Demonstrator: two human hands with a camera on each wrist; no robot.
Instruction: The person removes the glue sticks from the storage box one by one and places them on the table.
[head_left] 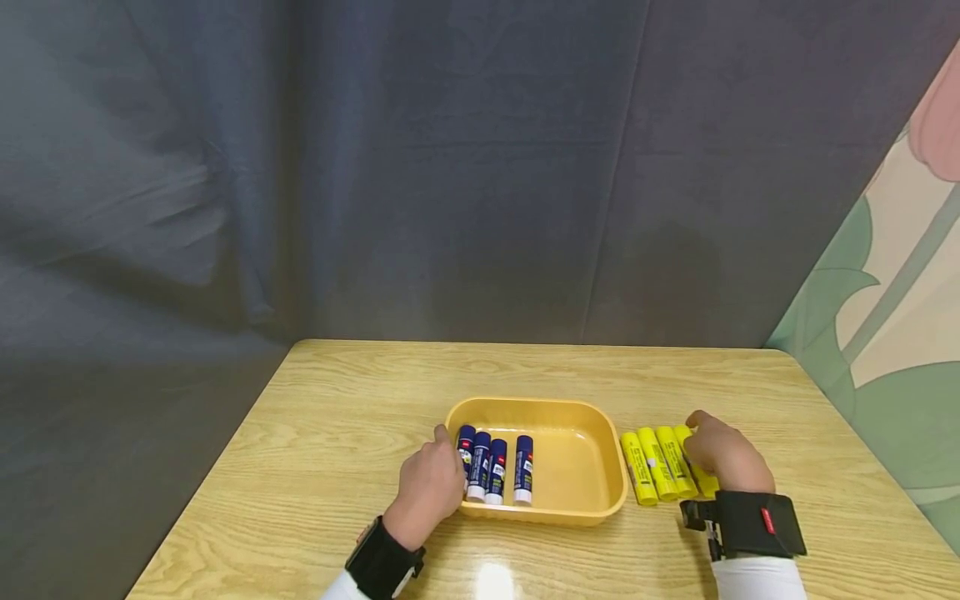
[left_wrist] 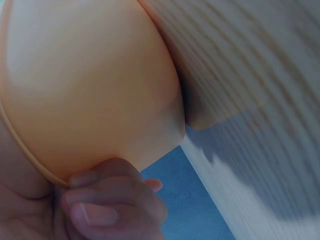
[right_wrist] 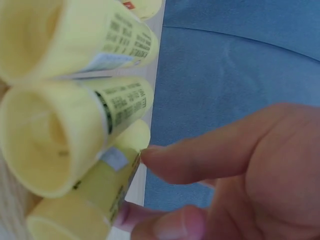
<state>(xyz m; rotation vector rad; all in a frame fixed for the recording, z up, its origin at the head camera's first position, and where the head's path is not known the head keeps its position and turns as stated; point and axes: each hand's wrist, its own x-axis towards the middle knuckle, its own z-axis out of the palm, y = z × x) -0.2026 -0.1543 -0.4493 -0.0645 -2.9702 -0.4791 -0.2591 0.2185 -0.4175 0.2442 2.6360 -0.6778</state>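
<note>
A yellow tray [head_left: 585,518] stands mid-table, holding several navy glue sticks [head_left: 523,471] with white ends. At the tray's left side my left hand [head_left: 431,483] grips the rim; the left wrist view shows its curled fingers [left_wrist: 120,192] against the tray's outer wall [left_wrist: 100,100]. To the tray's right lie several yellow glue sticks [head_left: 637,468] side by side. My right hand [head_left: 729,457] pinches the rightmost yellow glue stick [right_wrist: 107,187], which is partly covered by the hand in the head view. A fingertip and another finger touch that stick in the right wrist view.
The wooden table [head_left: 315,467] extends around the tray. A dark grey curtain [head_left: 465,183] hangs behind its far edge and along the left. On the right is a flower-patterned surface [head_left: 900,333].
</note>
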